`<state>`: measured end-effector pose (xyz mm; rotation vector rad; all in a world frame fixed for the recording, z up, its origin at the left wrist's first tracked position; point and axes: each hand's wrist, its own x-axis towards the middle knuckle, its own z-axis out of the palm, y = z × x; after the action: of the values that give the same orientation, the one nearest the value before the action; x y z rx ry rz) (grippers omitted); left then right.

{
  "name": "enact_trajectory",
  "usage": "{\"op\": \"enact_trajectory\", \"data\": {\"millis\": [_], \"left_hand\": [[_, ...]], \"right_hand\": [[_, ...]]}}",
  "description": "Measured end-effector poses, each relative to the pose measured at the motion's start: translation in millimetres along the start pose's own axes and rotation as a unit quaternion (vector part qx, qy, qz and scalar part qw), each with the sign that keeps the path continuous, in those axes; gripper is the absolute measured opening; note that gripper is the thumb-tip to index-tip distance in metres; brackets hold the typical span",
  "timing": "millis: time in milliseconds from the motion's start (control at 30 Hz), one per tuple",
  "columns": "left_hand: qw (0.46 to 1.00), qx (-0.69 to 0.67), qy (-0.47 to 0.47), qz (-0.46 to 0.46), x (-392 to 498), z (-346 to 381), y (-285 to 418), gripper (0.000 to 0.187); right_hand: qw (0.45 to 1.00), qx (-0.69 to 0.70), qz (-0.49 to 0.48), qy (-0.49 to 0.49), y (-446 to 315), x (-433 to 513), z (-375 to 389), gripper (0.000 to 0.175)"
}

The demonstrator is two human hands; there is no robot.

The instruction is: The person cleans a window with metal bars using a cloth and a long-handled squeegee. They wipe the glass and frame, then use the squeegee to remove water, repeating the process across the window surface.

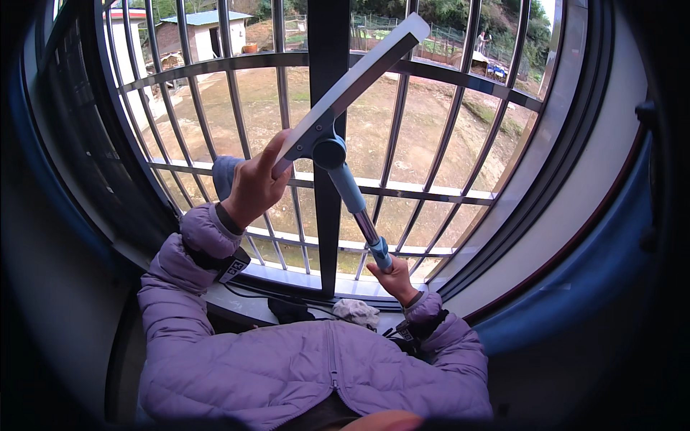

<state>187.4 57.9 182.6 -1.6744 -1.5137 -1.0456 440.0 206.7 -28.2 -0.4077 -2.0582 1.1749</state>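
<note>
A window squeegee (350, 89) with a pale blade and a blue pivoting handle is held up before a barred window. My left hand (256, 180) grips the lower left end of its head, thumb along the blade. My right hand (396, 277) is closed around the bottom of the telescopic handle (367, 229), below a bare metal section. The head slants up to the right. Behind my left wrist a blue-grey cloth (223, 175) hangs over a horizontal rail of the metal window bars (377, 188).
A dark window frame post (325, 237) stands upright in the middle. On the sill (242, 304) lie a crumpled white cloth (357, 312), a black item (291, 311) and a cable. A blue curtain (571, 291) hangs at the right. Outside, a distant person (481, 40) stands near a fenced plot.
</note>
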Motion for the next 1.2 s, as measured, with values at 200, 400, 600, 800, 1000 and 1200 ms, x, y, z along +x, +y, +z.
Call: {"op": "enact_trajectory", "data": {"millis": [200, 400, 600, 800, 1000, 1200], "left_hand": [[0.988, 0.013, -0.104, 0.109, 22, -23, -11, 0.072], [0.976, 0.056, -0.088, 0.189, 37, -21, -11, 0.072], [0.997, -0.05, -0.009, 0.05, -4, -37, -47, 0.051], [0.987, -0.06, -0.032, -0.147, -95, -12, -65, 0.018], [0.967, -0.138, -0.096, -0.193, -150, 14, -61, 0.009], [0.95, -0.171, -0.151, -0.213, -171, 23, -58, 0.008]], "right_hand": [[1.0, -0.004, -0.017, 0.008, 5, -3, -9, 0.017], [0.998, 0.01, -0.003, 0.06, 23, -10, -12, 0.017], [0.967, 0.141, 0.065, 0.201, 33, -35, -49, 0.023], [0.934, 0.1, 0.122, 0.322, 35, -45, -69, 0.031], [0.954, -0.039, 0.202, 0.218, 62, -44, -73, 0.018], [0.976, -0.041, 0.179, 0.12, 79, -13, -64, 0.02]]}}
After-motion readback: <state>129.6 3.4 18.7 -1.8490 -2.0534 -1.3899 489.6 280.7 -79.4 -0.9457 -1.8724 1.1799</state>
